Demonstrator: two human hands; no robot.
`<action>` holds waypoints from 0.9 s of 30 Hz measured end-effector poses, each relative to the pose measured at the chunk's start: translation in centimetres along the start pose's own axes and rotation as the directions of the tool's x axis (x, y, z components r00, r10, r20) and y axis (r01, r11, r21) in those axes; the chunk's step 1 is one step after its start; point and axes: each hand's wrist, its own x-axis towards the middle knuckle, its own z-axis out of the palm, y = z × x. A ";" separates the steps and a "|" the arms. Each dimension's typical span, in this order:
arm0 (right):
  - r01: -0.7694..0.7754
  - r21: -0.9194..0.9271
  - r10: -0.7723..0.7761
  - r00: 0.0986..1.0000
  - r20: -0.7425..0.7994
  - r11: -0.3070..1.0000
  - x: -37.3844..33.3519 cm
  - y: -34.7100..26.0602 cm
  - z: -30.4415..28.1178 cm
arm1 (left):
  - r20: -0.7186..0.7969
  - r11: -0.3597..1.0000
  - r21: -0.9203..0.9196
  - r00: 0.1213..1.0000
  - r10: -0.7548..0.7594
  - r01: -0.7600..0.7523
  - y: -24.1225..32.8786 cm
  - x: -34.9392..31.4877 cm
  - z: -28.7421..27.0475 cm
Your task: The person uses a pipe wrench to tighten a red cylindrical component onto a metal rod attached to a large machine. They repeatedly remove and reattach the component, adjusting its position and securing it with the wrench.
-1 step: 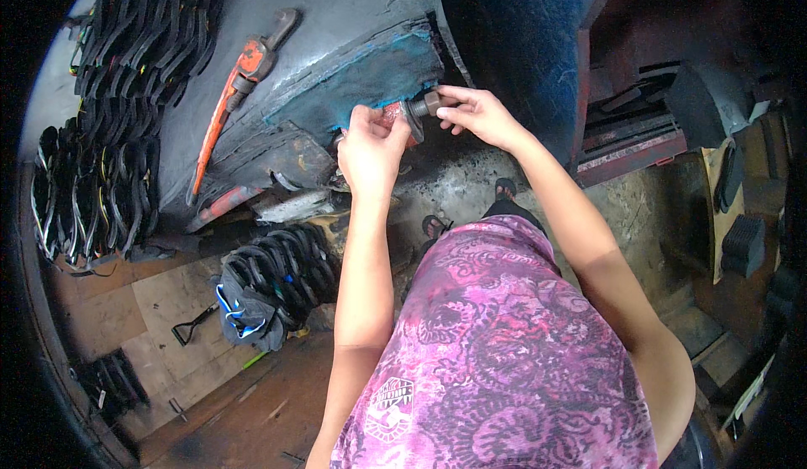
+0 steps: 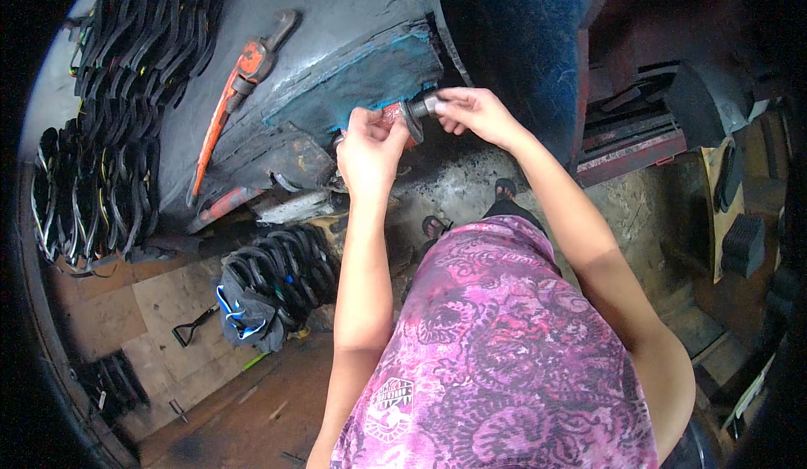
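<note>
My left hand (image 2: 371,148) is closed around a red metal part (image 2: 392,116) with a dark round flange (image 2: 412,121) at its right side. A thick dark bolt (image 2: 429,105) sticks out of that flange toward the right. At its outer end, my right hand (image 2: 477,114) pinches the bolt head between thumb and fingers. Both hands work at the near edge of a grey surface with a teal-blue patch (image 2: 361,74). An orange-red pipe wrench (image 2: 234,91) lies on that surface, left of my hands and touched by neither.
Stacks of black curved strips (image 2: 101,187) cover the far left. A bundle of similar black pieces (image 2: 282,267) stands below, with a dark cloth (image 2: 250,318) on it. On the right is a dark red metal frame (image 2: 630,156). A blue panel (image 2: 521,32) rises ahead.
The bolt head has turned slightly and looks lighter now. My right fingertips have shifted a little on it, while my left hand stays in place.
</note>
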 end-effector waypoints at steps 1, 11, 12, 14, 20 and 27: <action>-0.076 -0.004 0.076 0.997 0.033 0.997 0.0 -0.1 -0.1 | 0.034 0.998 -0.060 0.999 -0.007 0.009 -0.3 0.0 -0.2; -0.321 -0.273 0.316 0.947 -0.063 0.907 -0.1 -2.1 -0.2 | -0.068 0.986 0.160 0.996 0.049 -0.038 1.2 -0.6 0.4; -0.263 -0.343 0.246 0.965 -0.093 0.902 0.0 -2.1 -0.3 | -0.076 0.980 0.192 0.995 0.061 -0.045 1.4 -0.6 0.4; -0.038 -0.100 0.022 0.988 -0.156 0.994 0.2 -1.9 -0.4 | -0.138 0.976 0.211 0.986 0.089 -0.059 1.3 -0.5 0.5; -0.361 -0.190 0.349 0.933 -0.092 0.913 0.7 -1.4 0.3 | 0.017 0.937 -0.349 1.000 -0.020 0.025 -1.2 -0.8 -0.2; -0.297 -0.256 0.321 0.946 0.053 0.920 0.4 -2.9 0.4 | 0.072 0.828 -0.543 0.990 -0.120 0.139 -5.9 -5.5 -1.2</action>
